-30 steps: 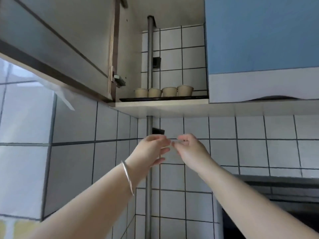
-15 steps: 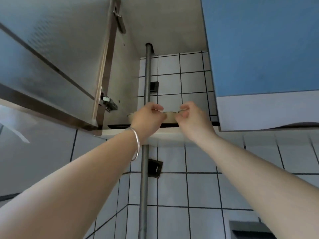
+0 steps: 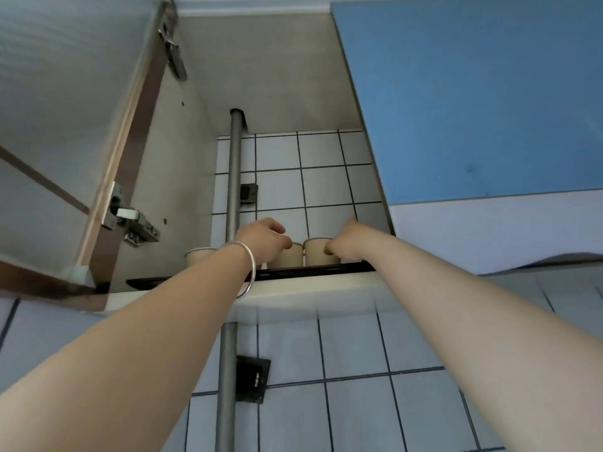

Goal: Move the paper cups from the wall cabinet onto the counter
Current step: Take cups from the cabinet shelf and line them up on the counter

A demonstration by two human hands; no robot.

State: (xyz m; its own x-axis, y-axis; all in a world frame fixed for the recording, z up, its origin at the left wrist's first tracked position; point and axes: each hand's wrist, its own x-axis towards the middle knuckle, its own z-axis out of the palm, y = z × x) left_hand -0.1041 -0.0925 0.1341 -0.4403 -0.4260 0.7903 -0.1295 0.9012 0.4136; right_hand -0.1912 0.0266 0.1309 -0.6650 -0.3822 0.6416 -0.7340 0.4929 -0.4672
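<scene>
Several beige paper cups stand in a row on a black tray [image 3: 195, 282] on the open wall cabinet's bottom shelf. The leftmost cup [image 3: 197, 256] stands free. My left hand [image 3: 262, 239], with a silver bangle on its wrist, is curled around a cup that it mostly hides, next to another cup [image 3: 290, 256]. My right hand [image 3: 347, 244] curls its fingers against the right side of the rightmost visible cup [image 3: 315, 252]. All visible cups rest on the tray.
The cabinet door [image 3: 65, 125] hangs open on the left with its hinges [image 3: 137, 223] showing. A closed blue cabinet door [image 3: 473, 99] is on the right. A vertical metal pipe [image 3: 233, 177] runs through the shelf. White tiled wall [image 3: 359, 370] lies below.
The view has tilted further up into the cabinet. Both hands rose from below the shelf to the cups, spread apart and closed onto separate cups.
</scene>
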